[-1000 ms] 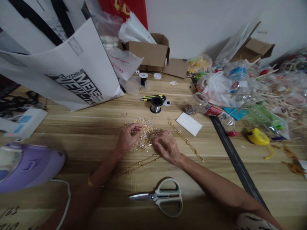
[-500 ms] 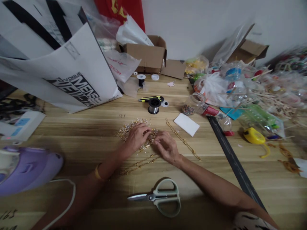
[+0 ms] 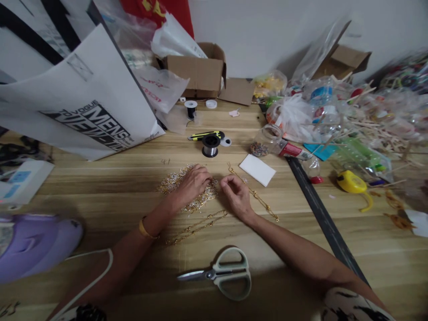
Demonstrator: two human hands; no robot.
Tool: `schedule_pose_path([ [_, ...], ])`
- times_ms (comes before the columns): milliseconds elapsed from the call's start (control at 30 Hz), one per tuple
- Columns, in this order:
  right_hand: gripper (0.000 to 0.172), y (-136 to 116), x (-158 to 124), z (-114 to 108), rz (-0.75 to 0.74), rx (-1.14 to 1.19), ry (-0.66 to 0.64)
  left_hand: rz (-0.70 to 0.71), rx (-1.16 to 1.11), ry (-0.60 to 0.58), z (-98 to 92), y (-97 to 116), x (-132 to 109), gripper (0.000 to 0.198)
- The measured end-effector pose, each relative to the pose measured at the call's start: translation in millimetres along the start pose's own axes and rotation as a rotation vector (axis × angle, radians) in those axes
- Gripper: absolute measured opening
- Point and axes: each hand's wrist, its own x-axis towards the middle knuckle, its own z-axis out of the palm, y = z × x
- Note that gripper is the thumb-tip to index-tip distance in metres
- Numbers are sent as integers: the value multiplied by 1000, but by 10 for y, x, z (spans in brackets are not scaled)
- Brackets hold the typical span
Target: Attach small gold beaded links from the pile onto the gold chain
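A pile of small gold and clear beaded pieces (image 3: 174, 182) lies on the wooden table. My left hand (image 3: 196, 182) rests over the right part of this pile, fingers curled down among the pieces; what they pinch is too small to name. Just right of the pile, my right hand (image 3: 236, 195) has thumb and forefinger pressed together on something tiny that I cannot make out. One gold chain (image 3: 197, 228) lies in a loop below the hands. Another gold chain (image 3: 257, 196) runs diagonally to the right of my right hand.
Scissors (image 3: 220, 273) lie near the front. Behind the hands are a wire spool (image 3: 210, 146), a yellow cutter (image 3: 203, 135), a white card (image 3: 257, 170) and a bead jar (image 3: 265, 141). A paper bag (image 3: 110, 107) stands left; a tape measure (image 3: 351, 182) lies right.
My right hand has moved slightly right, away from my left hand and the pile. My left hand has turned more palm-down over the pieces. The camera view has shifted a little.
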Motion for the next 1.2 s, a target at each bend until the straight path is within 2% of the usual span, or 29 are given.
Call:
schedule_pose_path([
  [200, 20, 25, 9, -11, -9, -11, 4, 10, 29, -54, -24, 24, 30, 14],
  [400, 22, 5, 10, -9, -2, -6, -15, 30, 61, -26, 9, 38, 5, 15],
  [600, 22, 35, 4, -12, -7, -9, -35, -67, -34, 132, -68, 28, -92, 11],
  [767, 21, 59, -8, -13, 8, 5, -58, -208, -220, 279, -131, 57, -306, 7],
  [967, 19, 64, -8, -16, 6, 1, -69, -194, -203, 227, -180, 122, -599, 9],
  [1200, 17, 68, -11, -14, -12, -8, -81, -141, -232, 167, -164, 75, -698, 11],
])
